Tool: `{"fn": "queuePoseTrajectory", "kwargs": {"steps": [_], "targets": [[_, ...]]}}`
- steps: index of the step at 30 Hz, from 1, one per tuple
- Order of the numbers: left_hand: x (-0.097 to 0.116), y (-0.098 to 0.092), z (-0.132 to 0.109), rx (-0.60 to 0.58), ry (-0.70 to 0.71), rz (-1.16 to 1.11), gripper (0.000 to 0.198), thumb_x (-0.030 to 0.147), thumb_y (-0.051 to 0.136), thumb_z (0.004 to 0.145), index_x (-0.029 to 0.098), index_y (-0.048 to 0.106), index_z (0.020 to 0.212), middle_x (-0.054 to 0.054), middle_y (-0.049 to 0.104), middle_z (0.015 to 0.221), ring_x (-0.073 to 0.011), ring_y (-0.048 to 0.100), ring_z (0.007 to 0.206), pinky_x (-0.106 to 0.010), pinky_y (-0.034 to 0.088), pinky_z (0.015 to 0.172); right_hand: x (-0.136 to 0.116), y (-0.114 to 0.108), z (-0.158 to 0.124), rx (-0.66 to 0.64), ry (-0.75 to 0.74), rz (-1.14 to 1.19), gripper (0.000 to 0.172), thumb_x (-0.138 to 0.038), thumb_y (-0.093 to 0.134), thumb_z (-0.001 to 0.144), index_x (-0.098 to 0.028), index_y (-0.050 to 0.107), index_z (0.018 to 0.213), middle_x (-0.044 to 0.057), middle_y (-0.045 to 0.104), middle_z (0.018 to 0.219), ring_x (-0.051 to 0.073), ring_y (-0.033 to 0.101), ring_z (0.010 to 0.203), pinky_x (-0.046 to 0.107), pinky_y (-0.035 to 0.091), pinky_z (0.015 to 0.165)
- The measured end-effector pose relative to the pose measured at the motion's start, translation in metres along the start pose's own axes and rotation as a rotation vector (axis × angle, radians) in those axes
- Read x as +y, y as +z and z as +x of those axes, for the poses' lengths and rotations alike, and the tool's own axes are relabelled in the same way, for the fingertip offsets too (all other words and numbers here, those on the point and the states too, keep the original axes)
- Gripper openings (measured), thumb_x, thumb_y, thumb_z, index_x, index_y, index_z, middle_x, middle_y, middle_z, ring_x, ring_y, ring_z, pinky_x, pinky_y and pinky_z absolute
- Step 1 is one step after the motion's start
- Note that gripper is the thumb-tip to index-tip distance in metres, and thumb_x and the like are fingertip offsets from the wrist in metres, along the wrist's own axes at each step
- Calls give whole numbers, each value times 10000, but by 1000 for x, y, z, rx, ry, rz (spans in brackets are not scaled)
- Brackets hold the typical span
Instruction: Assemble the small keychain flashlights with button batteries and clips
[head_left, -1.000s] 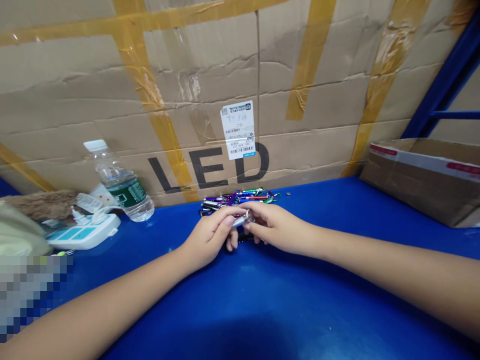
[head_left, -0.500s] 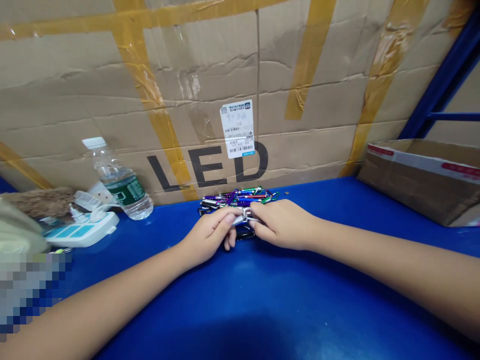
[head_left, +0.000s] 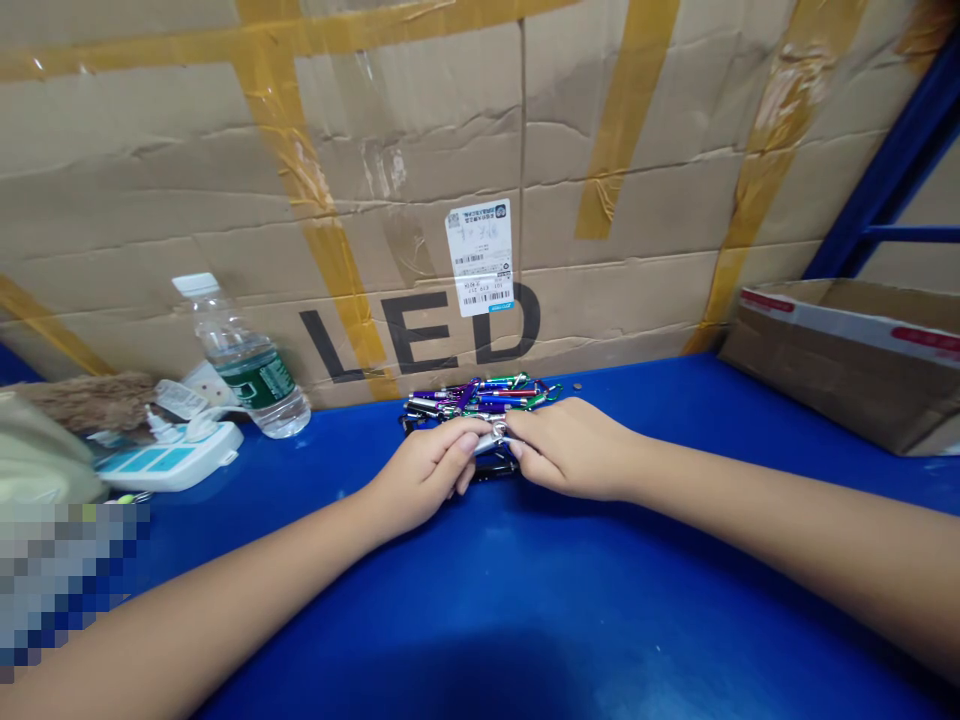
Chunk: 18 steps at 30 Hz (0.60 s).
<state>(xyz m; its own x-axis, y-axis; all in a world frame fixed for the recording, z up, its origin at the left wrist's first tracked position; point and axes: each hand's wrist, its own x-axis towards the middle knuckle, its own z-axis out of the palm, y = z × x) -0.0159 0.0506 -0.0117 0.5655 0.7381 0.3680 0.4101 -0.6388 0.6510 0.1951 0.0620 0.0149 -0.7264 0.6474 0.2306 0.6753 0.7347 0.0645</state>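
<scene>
My left hand (head_left: 427, 470) is closed, thumb and fingers pinching a small silver keychain flashlight (head_left: 487, 441). At the flashlight's right end, a silver key ring (head_left: 499, 428) is gripped between the thumb and fingers of my right hand (head_left: 574, 448). The hands almost meet, and their fingertips hide part of both pieces. Just behind them is a pile of slim keychain flashlights (head_left: 495, 396) in purple, blue, red, green and silver, with coloured carabiner clips. Under my fingers lies a black piece (head_left: 496, 468), partly covered.
A blue table (head_left: 525, 600) spreads below. At left stand a water bottle (head_left: 255, 370) and a white power strip (head_left: 172, 458) with plugs. A large taped carton (head_left: 420, 150) marked LED walls off the back. An open cardboard box (head_left: 832, 370) sits at right.
Both hands stay together around the silver flashlight and its ring, with only slight finger movement. The whole view has shifted a little.
</scene>
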Motion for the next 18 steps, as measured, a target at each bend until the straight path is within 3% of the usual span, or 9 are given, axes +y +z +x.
{"fn": "queuePoseTrajectory", "kwargs": {"steps": [5,8,11,18], "targets": [[6,0,0,29,17,133,374,356,287,981,161,559,1147,35,563,578,-114,550,527,-227,449,569,-4,0,1,-10,73,-66,284,-303,347,898,-156,585,953,85,684,782,210,620,650,270,264,520],[9,1,0,39,46,273,358,335,307,973,186,564,1174,-35,694,868,-161,650,777,-267,494,724,-5,2,2,2,147,-105,302,-314,329,914,-155,579,975,92,689,771,224,637,662,272,284,518],[11,2,1,38,42,391,355,330,320,970,211,545,1217,-57,678,1110,-197,651,958,-293,495,802,-8,3,3,19,219,-137,326,-319,297,934,-149,569,986,103,689,749,227,649,660,278,299,513],[18,2,2,62,36,530,392,345,278,969,184,559,1191,-80,702,1029,-239,670,879,-353,510,755,-15,-3,4,23,280,-148,339,-326,271,951,-144,556,978,116,690,756,245,664,686,287,333,521]]}}
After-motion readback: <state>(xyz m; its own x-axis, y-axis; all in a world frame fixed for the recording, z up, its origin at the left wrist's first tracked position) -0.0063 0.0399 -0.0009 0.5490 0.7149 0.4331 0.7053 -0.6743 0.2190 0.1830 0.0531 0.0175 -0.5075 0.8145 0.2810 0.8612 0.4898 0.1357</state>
